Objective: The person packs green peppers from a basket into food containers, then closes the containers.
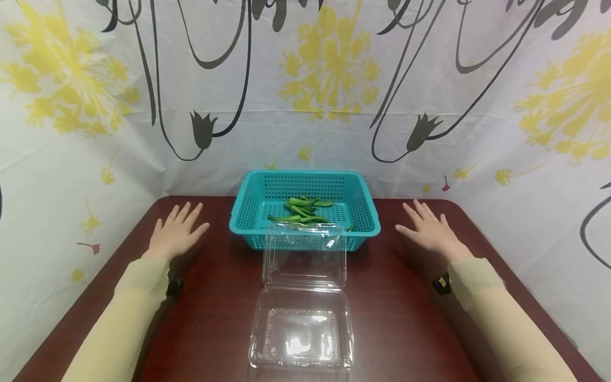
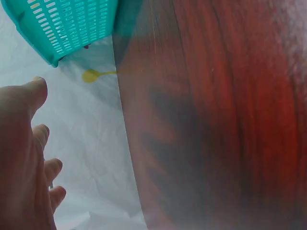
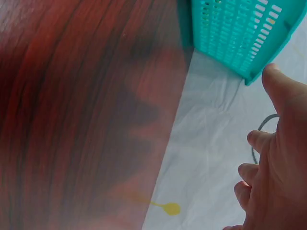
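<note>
My left hand [image 1: 173, 237] is held over the table's left side with its fingers straight and spread, holding nothing. On the right side my right hand [image 1: 431, 233] is spread the same way, also holding nothing. Between them, at the back, stands a turquoise plastic basket [image 1: 242, 231] with several green peppers [image 1: 303, 208] inside. In front of it a clear plastic clamshell box [image 1: 302, 331] lies unfolded. Its raised lid [image 1: 305, 260] leans at the basket's front and partly covers it. Both wrist views show the hand apart from the basket [image 2: 76, 28], [image 3: 235, 33].
The dark red wooden table [image 1: 210, 318] has rounded back corners. Behind it and at both sides hangs a white cloth [image 1: 310, 138] printed with yellow flowers and grey stems. A dark band with a small device [image 1: 443, 284] sits at each wrist.
</note>
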Motion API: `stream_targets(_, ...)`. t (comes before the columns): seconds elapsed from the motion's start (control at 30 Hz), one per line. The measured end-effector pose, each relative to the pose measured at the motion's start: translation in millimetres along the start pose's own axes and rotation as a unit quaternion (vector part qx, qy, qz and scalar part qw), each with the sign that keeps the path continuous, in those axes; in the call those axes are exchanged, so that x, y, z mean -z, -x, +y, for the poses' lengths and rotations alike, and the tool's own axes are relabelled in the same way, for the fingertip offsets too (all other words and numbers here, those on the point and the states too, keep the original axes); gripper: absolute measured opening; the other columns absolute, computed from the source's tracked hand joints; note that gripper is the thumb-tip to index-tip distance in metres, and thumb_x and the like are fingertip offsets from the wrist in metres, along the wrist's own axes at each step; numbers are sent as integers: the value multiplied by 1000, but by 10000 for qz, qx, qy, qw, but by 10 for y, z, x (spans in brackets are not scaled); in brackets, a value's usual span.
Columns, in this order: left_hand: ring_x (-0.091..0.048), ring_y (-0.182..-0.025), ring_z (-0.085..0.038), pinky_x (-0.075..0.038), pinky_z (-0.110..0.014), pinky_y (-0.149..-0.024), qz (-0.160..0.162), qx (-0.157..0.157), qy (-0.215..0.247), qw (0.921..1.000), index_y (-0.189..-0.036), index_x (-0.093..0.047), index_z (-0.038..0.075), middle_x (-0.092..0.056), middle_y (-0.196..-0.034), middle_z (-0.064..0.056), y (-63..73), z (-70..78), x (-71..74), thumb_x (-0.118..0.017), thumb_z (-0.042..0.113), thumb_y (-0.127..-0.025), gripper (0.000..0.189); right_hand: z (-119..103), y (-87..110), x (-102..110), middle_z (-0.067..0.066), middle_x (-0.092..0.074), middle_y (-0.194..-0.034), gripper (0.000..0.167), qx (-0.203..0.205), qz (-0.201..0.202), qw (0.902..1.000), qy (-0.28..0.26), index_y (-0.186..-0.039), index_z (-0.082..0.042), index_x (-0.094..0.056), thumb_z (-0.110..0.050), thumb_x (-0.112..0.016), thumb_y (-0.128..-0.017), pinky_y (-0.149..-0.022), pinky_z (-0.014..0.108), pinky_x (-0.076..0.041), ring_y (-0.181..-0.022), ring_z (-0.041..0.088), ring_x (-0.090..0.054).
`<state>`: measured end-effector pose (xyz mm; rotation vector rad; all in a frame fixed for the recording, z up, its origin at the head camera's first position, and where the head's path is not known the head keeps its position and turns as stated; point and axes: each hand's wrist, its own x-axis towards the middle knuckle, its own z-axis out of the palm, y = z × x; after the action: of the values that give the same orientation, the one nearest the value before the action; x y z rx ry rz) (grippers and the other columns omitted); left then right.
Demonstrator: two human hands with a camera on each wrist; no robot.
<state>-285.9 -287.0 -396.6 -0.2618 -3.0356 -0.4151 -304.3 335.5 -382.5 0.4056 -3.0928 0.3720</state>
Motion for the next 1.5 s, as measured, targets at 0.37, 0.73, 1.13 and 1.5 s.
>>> stream_targets(0.37,-8,-142,-46,-7,-71,-105,-78,-182,384,9991,-156,-13,15,-12,-158,-22,123,36,-40,-36,56,-100,74,-263,182,66,27,-17,-155,82,454,-475,9975,-265,-151,-3,-30,-57,-53,-93,-104,71,-7,-143,46,-5)
stream_targets(0.73,-19,-143,-38,-19,-61,-109,82,-345,1318,9906,-156,-19,18,-22,-158,-15,254,261,4,-34,58,-100,70,-511,361,83,29,-47,-137,67,1145,-1348,9841,-139,-131,5,-55,-49,-60,-92,-103,61,-30,-132,51,-32)
stream_targets(1.13,-64,-93,-26,-48,-51,-84,916,-504,2047,9732,-117,-68,8,-71,-95,-5,419,502,-86,-45,47,-101,48,-905,420,-110,7,-59,-129,68,1801,-1824,9632,-803,-130,-3,-59,-53,-68,-85,-99,51,-41,-122,30,-51)
stream_targets(1.5,-61,-79,-15,-49,-39,-73,606,-978,2119,9705,-103,-73,12,-68,-81,5,396,846,-154,-51,44,-100,38,-1143,333,-251,2,-61,-127,63,2300,-2065,9414,-1349,-130,-7,-60,-50,-70,-85,-97,45,-44,-117,21,-55)
